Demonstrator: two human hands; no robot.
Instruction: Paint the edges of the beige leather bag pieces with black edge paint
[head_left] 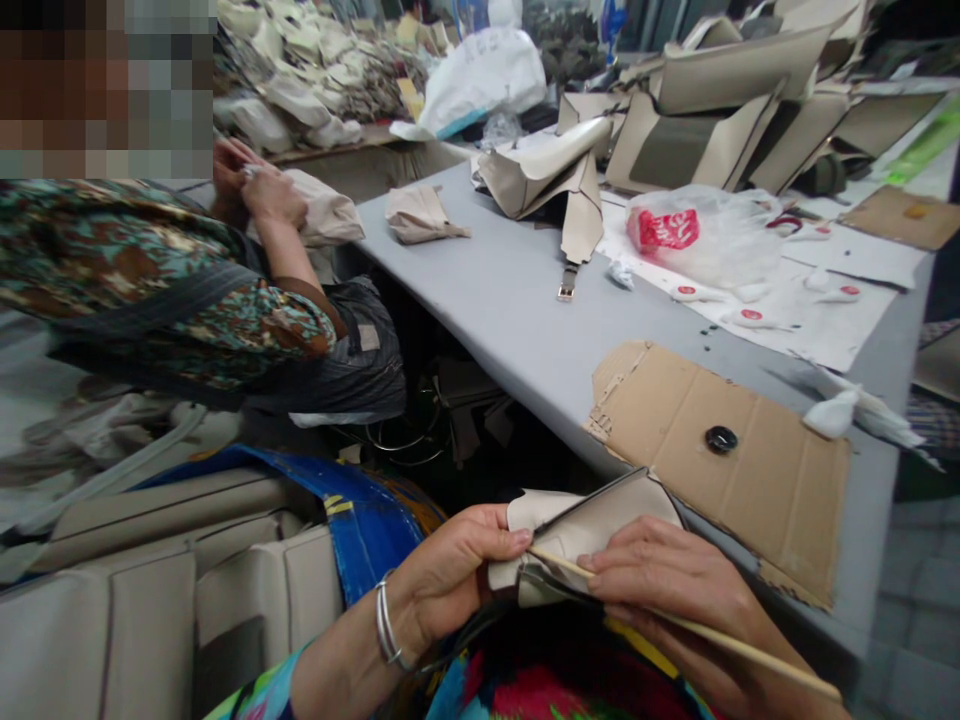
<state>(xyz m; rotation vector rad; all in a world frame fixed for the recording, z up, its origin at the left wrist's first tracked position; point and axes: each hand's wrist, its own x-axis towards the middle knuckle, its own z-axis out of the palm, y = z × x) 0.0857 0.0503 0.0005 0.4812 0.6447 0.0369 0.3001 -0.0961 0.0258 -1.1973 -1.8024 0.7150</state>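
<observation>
My left hand [465, 560], with a silver bangle at the wrist, pinches the edge of a beige leather-like bag piece [607, 510] with dark edging. My right hand [675, 585] is closed around a thin wooden stick [742, 645]. The stick's tip lies on the piece, close to my left thumb. Its other end runs back past my right wrist. The piece is held above my lap, just off the table's near edge, and its underside is partly hidden by my hands.
A cardboard sheet [787, 480] bears a small black round dish [721, 439]. White glue bottles [757, 318] lie behind it on the grey table [480, 270]. Beige bag parts [540, 170] are piled farther back. At left, a co-worker [172, 290] handles beige fabric. A blue container [360, 510] stands beside me.
</observation>
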